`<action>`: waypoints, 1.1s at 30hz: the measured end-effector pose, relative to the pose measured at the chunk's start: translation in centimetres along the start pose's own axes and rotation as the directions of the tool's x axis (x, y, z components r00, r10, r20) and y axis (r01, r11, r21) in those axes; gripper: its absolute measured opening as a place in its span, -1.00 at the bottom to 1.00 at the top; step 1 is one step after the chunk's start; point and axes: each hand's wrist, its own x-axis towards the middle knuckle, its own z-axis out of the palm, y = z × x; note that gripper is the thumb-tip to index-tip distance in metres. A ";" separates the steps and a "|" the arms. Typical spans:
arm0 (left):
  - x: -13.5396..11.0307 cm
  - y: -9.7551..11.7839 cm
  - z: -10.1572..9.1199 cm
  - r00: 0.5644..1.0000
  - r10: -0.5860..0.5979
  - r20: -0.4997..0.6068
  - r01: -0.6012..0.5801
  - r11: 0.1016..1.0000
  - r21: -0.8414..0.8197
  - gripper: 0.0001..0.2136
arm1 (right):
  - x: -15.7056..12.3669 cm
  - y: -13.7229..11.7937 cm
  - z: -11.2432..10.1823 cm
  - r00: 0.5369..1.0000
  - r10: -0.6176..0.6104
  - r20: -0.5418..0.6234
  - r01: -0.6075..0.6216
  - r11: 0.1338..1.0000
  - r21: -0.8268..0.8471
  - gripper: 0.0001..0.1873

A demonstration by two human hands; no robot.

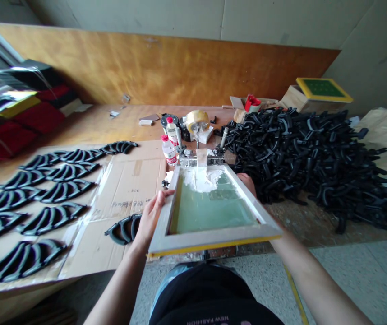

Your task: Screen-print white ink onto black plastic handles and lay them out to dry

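A screen-printing frame (214, 237) with green mesh and a smear of white ink at its far end is tilted up on a hinged clamp (200, 155). My left hand (151, 214) is closed on the frame's left rail, thumb on top. My right hand (247, 181) reaches under the frame's right side; only its knuckles show and its fingers are hidden. A set of black curved plastic parts (124, 228) lies on cardboard just left of my left hand.
Rows of black curved parts (38, 189) are laid out on cardboard at the left. A big heap of black parts (315, 153) fills the right of the table. Two bottles (169, 144), a tape roll (196, 119) and a second frame (322, 89) stand behind.
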 end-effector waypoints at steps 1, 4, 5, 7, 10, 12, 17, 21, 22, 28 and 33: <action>-0.6 -1.4 0.1 0.998 -0.056 0.019 0.055 0.998 0.023 -0.44 | 1.0 0.1 -0.5 0.998 0.014 -0.059 -0.015 1.000 -0.010 -0.65; -1.3 -5.6 0.8 0.985 -0.169 0.020 0.169 0.985 0.023 -0.32 | 4.2 -2.0 0.0 0.983 -0.116 -0.143 0.105 0.991 -0.081 -0.51; -1.2 -7.0 1.2 0.983 -0.183 0.014 0.182 0.983 0.017 -0.26 | 5.1 -3.4 0.7 0.975 -0.195 -0.111 0.182 0.977 -0.113 -0.39; -0.7 -9.2 1.7 0.982 -0.186 0.006 0.186 0.982 0.019 -0.20 | 6.7 -6.4 2.4 0.950 -0.313 0.022 0.311 0.933 -0.180 -0.33; 0.0 -11.2 2.0 0.981 -0.193 0.016 0.193 0.981 0.021 -0.21 | 7.8 -9.3 4.4 0.923 -0.328 0.203 0.375 0.883 -0.281 -0.64; 0.1 -11.9 2.0 0.981 -0.195 0.016 0.194 0.980 0.050 -0.25 | 7.9 -9.6 4.6 0.917 -0.298 0.266 0.374 0.873 -0.314 -0.82; -0.1 -12.2 2.0 0.984 -0.176 -0.017 0.177 0.979 0.102 -0.33 | 6.8 -7.9 3.4 0.908 -0.243 0.341 0.355 0.877 -0.322 -0.79; -0.3 -11.8 2.2 0.980 -0.197 -0.013 0.197 0.975 0.107 -0.33 | 5.9 -7.6 4.0 0.913 -0.194 0.360 0.341 0.847 -0.408 -0.81; -0.3 -11.6 2.2 0.980 -0.197 -0.010 0.197 0.975 0.100 -0.33 | 5.6 -7.8 4.3 0.915 -0.187 0.359 0.337 0.842 -0.422 -0.81; -0.4 -11.5 2.2 0.984 -0.180 -0.017 0.180 0.979 0.092 -0.36 | 2.1 -8.7 3.9 0.797 -0.375 0.473 0.534 0.804 -0.261 -0.84; -0.4 -11.2 2.4 0.982 -0.187 -0.027 0.189 0.979 0.072 -0.35 | 1.3 -8.4 0.9 0.601 -0.564 0.566 0.676 0.737 0.018 -0.84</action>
